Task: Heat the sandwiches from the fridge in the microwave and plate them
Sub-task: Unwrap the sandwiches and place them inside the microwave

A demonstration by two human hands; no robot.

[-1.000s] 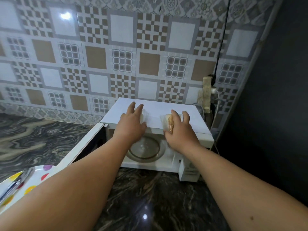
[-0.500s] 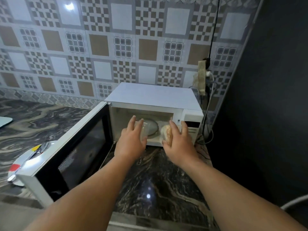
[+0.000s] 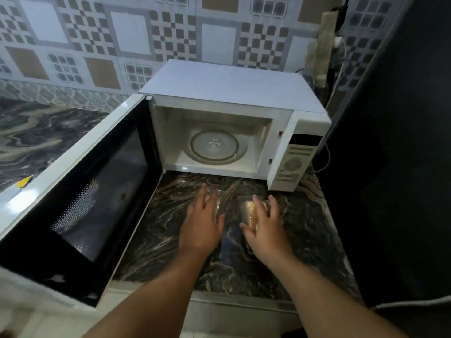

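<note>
The white microwave (image 3: 227,84) stands on the dark marbled counter with its door (image 3: 80,191) swung wide open to the left. Its glass turntable (image 3: 214,147) is bare. In front of the opening, just above the counter, my left hand (image 3: 202,225) holds a sandwich in clear wrap (image 3: 218,202). My right hand (image 3: 267,223) holds a second wrapped sandwich (image 3: 249,212), whose yellowish bread shows beside my fingers. Both hands are side by side, a short gap between them.
The control panel (image 3: 292,164) is on the microwave's right, with a dark fridge wall (image 3: 390,142) close beside it. A cable and socket strip (image 3: 322,45) hang behind. A plate with coloured dots (image 3: 24,182) peeks out behind the door at left.
Both hands with the sandwiches have come down from the level of the microwave's top, past the opening, to just above the counter in front of it. The view has closed in.
</note>
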